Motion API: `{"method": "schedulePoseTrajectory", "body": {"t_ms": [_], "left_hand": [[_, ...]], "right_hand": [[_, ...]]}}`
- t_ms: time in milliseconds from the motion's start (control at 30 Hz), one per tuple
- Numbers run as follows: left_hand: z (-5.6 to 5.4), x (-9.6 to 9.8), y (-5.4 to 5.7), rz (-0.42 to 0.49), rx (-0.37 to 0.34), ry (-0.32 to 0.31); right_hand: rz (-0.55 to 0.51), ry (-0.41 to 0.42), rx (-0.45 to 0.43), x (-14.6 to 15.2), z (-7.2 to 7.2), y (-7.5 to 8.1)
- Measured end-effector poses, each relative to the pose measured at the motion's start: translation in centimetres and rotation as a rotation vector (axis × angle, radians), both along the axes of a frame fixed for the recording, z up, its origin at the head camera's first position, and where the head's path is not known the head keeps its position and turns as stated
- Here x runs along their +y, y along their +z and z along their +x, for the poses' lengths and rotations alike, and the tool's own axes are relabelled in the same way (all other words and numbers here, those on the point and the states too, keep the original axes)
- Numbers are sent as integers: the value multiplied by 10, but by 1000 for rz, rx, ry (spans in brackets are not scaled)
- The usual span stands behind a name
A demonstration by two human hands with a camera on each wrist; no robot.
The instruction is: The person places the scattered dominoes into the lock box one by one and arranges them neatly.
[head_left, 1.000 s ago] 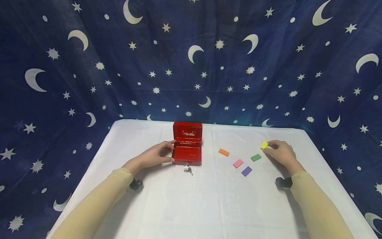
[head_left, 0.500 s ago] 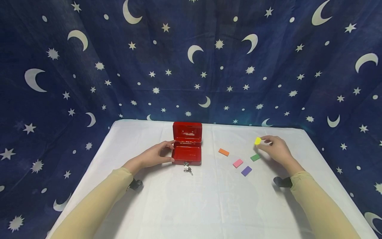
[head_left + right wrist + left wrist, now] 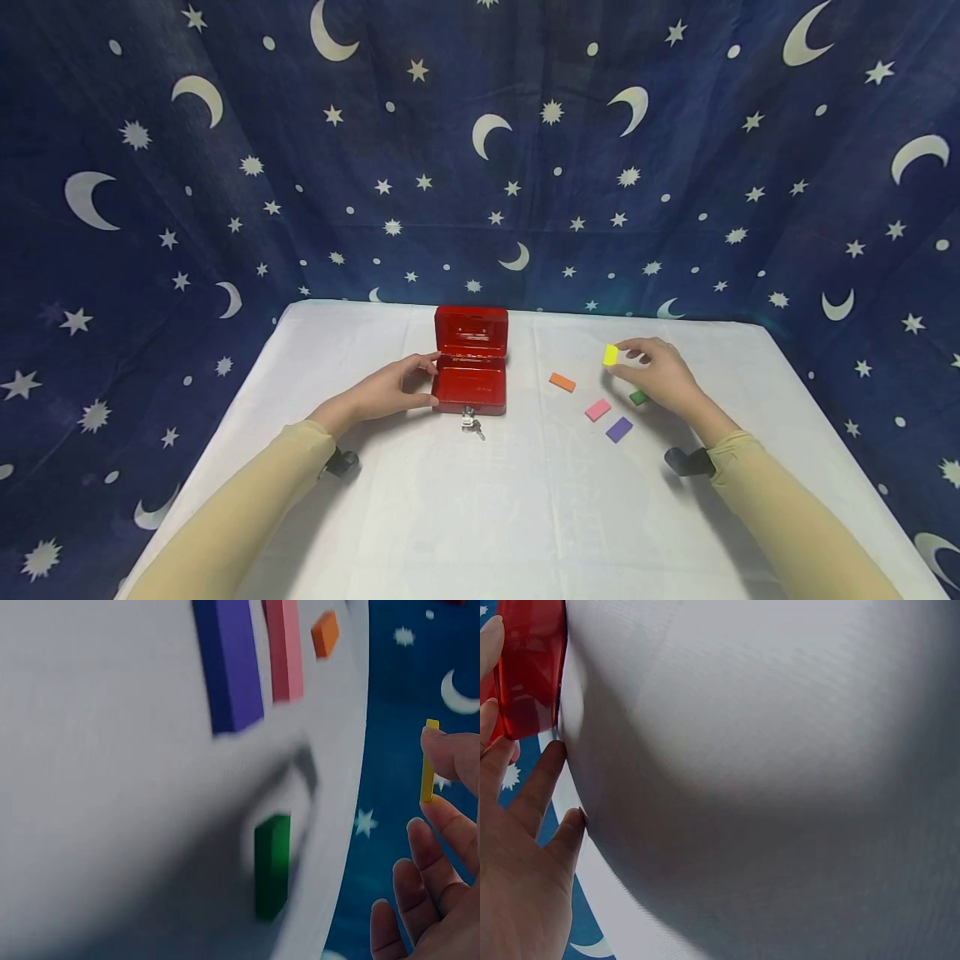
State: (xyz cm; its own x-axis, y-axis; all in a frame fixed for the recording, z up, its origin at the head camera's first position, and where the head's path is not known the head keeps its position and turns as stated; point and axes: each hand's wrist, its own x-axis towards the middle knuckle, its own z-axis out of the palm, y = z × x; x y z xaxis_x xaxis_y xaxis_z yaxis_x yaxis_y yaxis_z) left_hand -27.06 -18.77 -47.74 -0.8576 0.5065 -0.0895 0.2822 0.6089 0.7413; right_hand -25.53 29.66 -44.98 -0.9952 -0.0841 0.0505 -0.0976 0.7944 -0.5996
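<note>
My left arm (image 3: 243, 504) and right arm (image 3: 798, 517), both sleeved nearly to the wrist, reach forward and slant inward. My left hand (image 3: 382, 390) keeps thumb and index finger well apart. My right hand (image 3: 662, 375) is raised, thumb and one finger pinching (the other three spread, gently bent).

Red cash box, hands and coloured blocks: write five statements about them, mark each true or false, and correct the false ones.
1. The right hand pinches the yellow block. True.
2. The left hand is beside the red cash box. True.
3. The cash box is shut. False: its lid stands open.
4. Just three blocks are in view. False: five are; the orange block, pink block, purple block and green block lie on the white tablecloth.
5. Keys are at the cash box's front. True.
</note>
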Motion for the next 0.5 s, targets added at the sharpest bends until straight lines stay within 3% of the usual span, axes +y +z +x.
{"method": "schedulePoseTrajectory", "body": {"t_ms": [333,500], "left_hand": [[0,0,-1,2,-5,-1],[0,0,-1,3,-15,6]], "right_hand": [[-24,78,63,-32,6,2],[-49,110,50,-48,8,2]]}}
